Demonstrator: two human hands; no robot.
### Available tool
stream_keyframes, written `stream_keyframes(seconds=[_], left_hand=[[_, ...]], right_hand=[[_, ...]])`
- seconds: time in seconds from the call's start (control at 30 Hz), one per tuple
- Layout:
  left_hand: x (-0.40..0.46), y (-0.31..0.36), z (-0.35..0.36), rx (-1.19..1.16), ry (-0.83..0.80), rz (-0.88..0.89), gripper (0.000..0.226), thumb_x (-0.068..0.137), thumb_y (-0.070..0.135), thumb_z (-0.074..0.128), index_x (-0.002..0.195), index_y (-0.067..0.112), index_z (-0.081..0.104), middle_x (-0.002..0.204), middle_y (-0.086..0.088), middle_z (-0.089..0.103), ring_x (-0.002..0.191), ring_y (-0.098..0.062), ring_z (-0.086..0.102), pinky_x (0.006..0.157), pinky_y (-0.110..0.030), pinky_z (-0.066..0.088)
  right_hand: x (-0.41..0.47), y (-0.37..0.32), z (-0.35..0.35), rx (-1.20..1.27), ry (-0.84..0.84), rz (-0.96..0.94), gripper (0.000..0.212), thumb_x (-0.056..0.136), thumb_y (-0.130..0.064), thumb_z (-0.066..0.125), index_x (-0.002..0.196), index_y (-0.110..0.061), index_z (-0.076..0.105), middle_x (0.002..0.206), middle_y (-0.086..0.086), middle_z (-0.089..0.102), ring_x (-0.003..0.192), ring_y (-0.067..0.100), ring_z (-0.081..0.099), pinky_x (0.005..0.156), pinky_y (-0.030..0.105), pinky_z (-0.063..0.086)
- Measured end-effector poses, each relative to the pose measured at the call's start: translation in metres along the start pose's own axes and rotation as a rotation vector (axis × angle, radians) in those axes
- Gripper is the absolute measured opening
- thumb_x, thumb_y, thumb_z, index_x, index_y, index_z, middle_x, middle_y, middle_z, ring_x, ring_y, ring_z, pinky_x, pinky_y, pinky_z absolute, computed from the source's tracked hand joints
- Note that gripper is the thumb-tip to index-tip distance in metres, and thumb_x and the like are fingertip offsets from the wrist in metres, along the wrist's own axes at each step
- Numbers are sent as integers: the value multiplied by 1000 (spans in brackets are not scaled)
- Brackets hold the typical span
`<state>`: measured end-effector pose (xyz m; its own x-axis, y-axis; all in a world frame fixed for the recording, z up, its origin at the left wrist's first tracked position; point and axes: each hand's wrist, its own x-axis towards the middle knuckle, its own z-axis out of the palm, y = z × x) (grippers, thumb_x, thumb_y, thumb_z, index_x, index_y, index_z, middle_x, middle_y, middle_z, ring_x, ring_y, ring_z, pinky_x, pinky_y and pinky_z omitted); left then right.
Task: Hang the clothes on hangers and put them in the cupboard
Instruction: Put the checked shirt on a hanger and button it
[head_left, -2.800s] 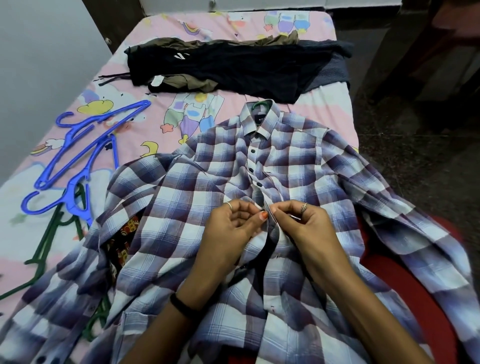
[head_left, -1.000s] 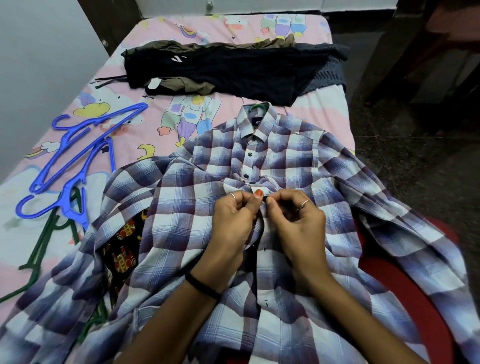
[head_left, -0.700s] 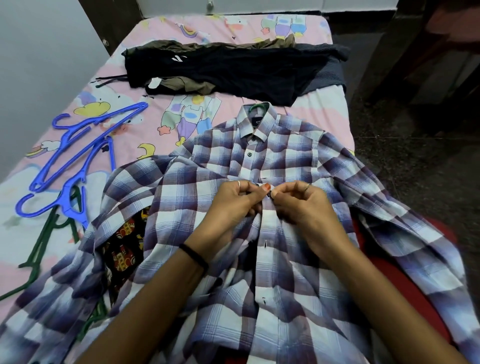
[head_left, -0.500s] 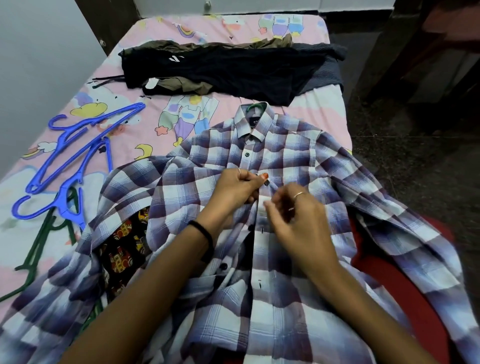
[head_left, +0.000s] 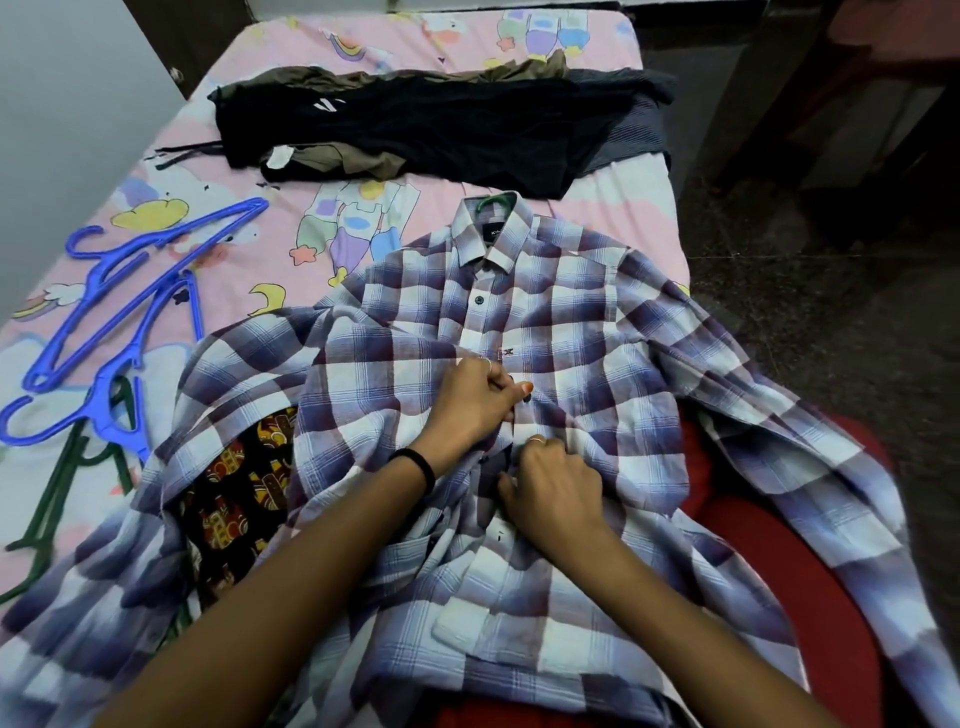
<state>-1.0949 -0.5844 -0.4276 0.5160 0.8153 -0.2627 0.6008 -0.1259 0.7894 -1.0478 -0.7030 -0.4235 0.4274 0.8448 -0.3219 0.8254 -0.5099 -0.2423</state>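
shirt: plaid shirt (head_left: 571, 322) lies face up on the bed (head_left: 613, 208), collar at the far end, green hanger hook (head_left: 493, 200) poking out of it
left hand: left hand (head_left: 470, 397) is curled, pinching the button strip mid-chest
right hand: right hand (head_left: 553, 486) is bunched on the fabric just below, gripping the placket
spare hangers: blue hangers (head_left: 119, 306) off to the left on the sheet
other clothes: dark clothes pile (head_left: 441, 130) at the far end
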Motion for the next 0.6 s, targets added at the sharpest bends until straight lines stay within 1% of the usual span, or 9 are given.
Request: stream_keyframes(seconds=[0.07, 0.13, 0.23, 0.3, 0.33, 0.4, 0.47, 0.53, 0.6], left_hand=[[-2, -2, 1, 54, -5, 8, 23, 89, 24, 68, 76, 5, 66, 59, -1, 64, 54, -6, 59, 58, -21, 45], [-4, -4, 3, 118, -10, 15, 23, 88, 24, 69, 75, 6, 65, 60, 1, 64, 58, -8, 59, 59, -21, 47], [-8, -5, 2, 167, -53, 16, 20, 88, 23, 70, 74, 10, 63, 67, -2, 66, 65, -13, 62, 68, -28, 52], [-19, 0, -4, 272, -113, 41, 18, 87, 25, 70, 77, 13, 62, 73, -2, 66, 72, -15, 63, 72, -29, 52], [-28, 2, -7, 368, -143, 74, 17, 87, 27, 69, 78, 15, 61, 77, -1, 65, 76, -17, 63, 73, -29, 51], [-48, 5, -15, 627, -185, 166, 13, 90, 30, 63, 88, 18, 60, 93, -1, 61, 90, -21, 61, 75, -33, 49], [-66, 4, -21, 882, -212, 266, 16, 94, 31, 56, 106, 21, 60, 115, -3, 52, 106, -23, 53, 77, -34, 46], [-76, 0, -26, 1034, -215, 306, 25, 96, 29, 51, 119, 24, 58, 135, -4, 42, 120, -24, 45, 83, -36, 45], [-80, -2, -30, 1093, -203, 299, 29, 96, 24, 51, 126, 22, 54, 148, -5, 32, 129, -23, 37, 89, -36, 44]], right_hand=[[6, 0, 5, -13, -17, 20, 41, 94, -38, 49, 121, -6, 52, 121, 13, 57, 111, 32, 59, 82, 36, 48], [11, 1, 9, -13, -27, 32, 36, 94, -34, 48, 119, -8, 55, 121, 12, 60, 111, 30, 60, 83, 34, 48], [14, 1, 12, -13, -30, 45, 32, 95, -26, 44, 118, -8, 57, 121, 13, 61, 111, 30, 60, 84, 34, 48], [15, 2, 13, -13, -24, 39, 32, 95, -25, 44, 119, -9, 56, 122, 12, 60, 112, 30, 60, 84, 34, 48], [15, 2, 13, -12, -24, 33, 32, 94, -27, 45, 119, -10, 56, 122, 11, 60, 112, 29, 60, 85, 34, 48], [17, 2, 14, -14, -45, 22, 34, 94, -32, 48, 119, -13, 58, 122, 10, 60, 113, 28, 59, 85, 34, 48], [21, 0, 16, -29, -62, 30, 35, 94, -35, 48, 118, -12, 61, 122, 10, 61, 113, 29, 59, 85, 33, 48], [25, -2, 18, -41, -57, 47, 33, 94, -31, 46, 116, -12, 63, 121, 9, 63, 111, 28, 60, 83, 34, 49], [26, -4, 19, -58, -54, 51, 32, 94, -26, 45, 116, -13, 64, 122, 8, 63, 112, 27, 60, 83, 34, 49]])
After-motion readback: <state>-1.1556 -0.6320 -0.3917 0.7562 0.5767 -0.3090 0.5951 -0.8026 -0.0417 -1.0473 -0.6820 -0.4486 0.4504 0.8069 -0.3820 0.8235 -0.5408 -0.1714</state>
